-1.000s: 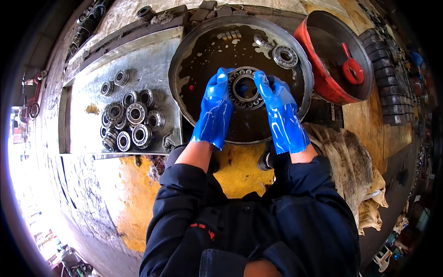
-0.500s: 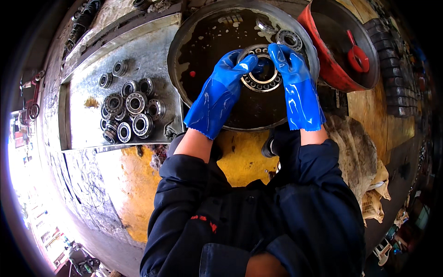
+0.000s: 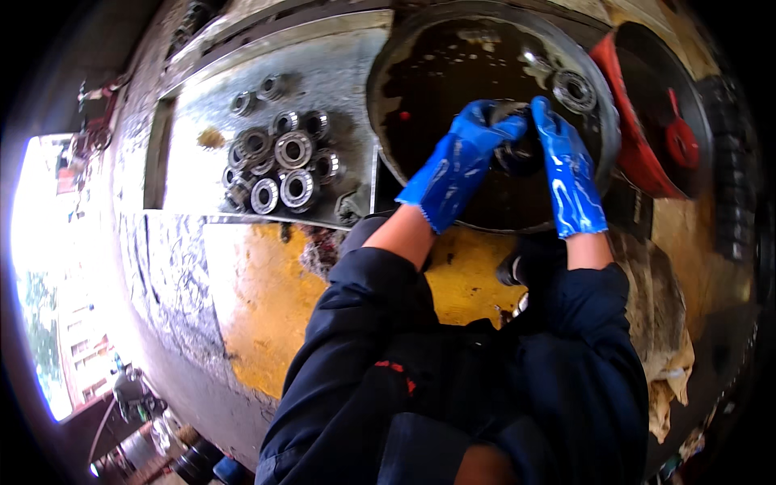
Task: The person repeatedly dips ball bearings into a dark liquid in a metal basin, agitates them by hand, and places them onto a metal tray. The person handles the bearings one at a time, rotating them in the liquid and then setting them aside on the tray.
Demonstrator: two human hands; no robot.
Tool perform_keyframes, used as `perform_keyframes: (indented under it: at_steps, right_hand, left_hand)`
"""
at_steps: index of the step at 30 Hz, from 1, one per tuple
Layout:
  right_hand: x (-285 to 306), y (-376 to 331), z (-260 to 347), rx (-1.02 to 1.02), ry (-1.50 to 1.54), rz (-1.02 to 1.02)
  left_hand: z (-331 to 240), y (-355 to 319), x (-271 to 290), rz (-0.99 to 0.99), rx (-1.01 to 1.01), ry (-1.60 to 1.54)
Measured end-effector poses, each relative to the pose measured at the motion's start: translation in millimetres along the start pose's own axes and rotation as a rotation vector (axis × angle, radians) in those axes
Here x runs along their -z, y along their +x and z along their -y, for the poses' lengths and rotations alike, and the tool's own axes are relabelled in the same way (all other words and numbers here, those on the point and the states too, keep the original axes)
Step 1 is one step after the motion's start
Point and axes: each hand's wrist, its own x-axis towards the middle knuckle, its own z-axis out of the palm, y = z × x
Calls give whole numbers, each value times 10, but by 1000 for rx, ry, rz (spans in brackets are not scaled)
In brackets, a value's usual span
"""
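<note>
Both my hands wear long blue rubber gloves and are over a wide round metal pan (image 3: 380, 137) of dark, oily liquid. Between them is a large ball bearing (image 3: 517, 155), tilted and partly blurred, so its face hardly shows. My left hand (image 3: 483, 129) is closed on its left side, thumb across the top. On the opposite side, the fingers of my right hand (image 3: 558, 133) press against the ring. Another bearing (image 3: 574, 90) rests at the pan's far right side, with a shiny blurred part (image 3: 535, 65) beside it.
Left of the pan, a shallow metal tray (image 3: 194, 105) carries several bearings (image 3: 293, 150) in a heap. A red-sided basin (image 3: 630, 105) stands to the right, holding a red scoop (image 3: 681, 141). Several dark ring-like parts (image 3: 731, 170) are lined up beyond it. Sacking (image 3: 647, 299) lies near my right arm.
The bearing has turned from facing up, with its balls visible, to a steep tilt. My hands have drawn slightly closer together around it. The whole view has shifted, placing everything farther right.
</note>
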Motion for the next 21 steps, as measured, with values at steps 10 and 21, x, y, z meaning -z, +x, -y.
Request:
perform_keyframes:
  at_steps: [10,21]
  right_hand:
    - [-142,218,-175,44,16,-66]
    - [6,-158,100,97,121,17]
  left_hand:
    - [-591,-454,622,-134,-4,92]
    - [-1045,-1126,3370,-544,-273,1339]
